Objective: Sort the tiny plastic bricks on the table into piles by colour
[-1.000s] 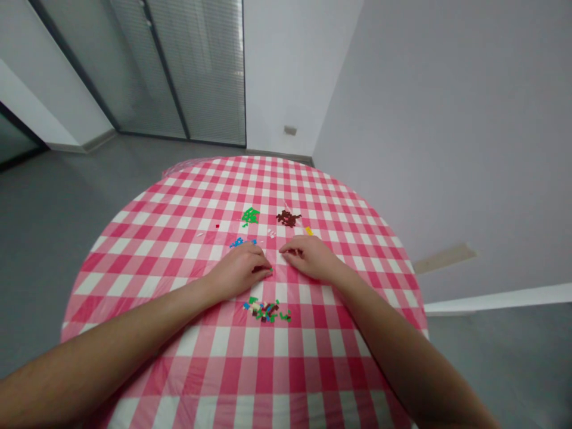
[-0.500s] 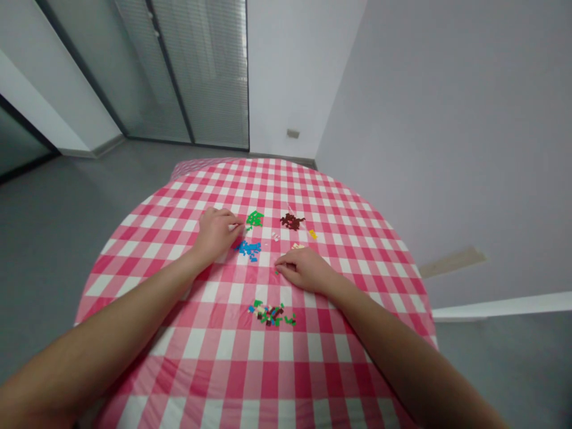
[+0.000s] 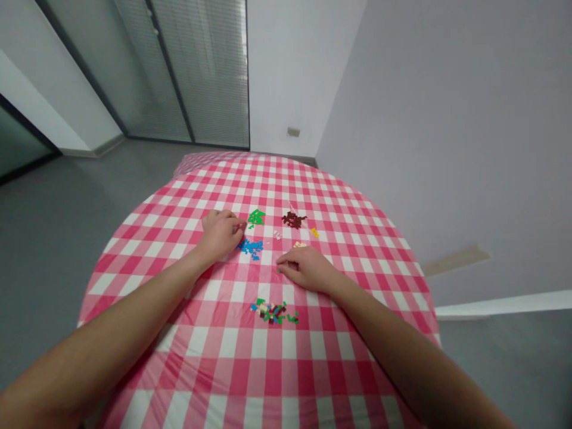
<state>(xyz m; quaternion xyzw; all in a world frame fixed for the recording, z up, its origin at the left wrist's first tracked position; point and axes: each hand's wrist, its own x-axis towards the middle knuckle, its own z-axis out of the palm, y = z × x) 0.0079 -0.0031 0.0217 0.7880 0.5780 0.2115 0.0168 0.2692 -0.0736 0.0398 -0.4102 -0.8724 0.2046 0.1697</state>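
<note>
- A pink-and-white checked cloth (image 3: 263, 381) was stretched over a round desk (image 3: 111, 271), so that a flat, even surface was offered to the small pieces laid on it.
- A mixed heap of small plastic bricks (image 3: 273, 311) was left nearest the body, with its colours jumbled together, within easy reach of both hands.
- The right hand (image 3: 306, 268) was held low on the cloth above that heap, and its fingers (image 3: 286, 267) were curled downward and close together. A tiny green brick (image 3: 279, 270) lay just beside the fingertips. Whether it was being pinched could not be told.
- The left hand (image 3: 218, 235) was held further out, beside the blue bricks (image 3: 250, 248), with its fingers (image 3: 236, 220) drawn together near the green bricks (image 3: 256, 218). Anything held between them was hidden.
- Dark brown bricks (image 3: 294, 220), yellow bricks (image 3: 314, 233) and cream bricks (image 3: 300, 244) were set in separate small groups, apparently kept apart by colour so that each could be told at a glance.
- Beyond the desk, a grey floor (image 3: 75, 196) was seen, with a glass partition with blinds (image 3: 210, 71) and a pale wall (image 3: 424, 149) further away.
</note>
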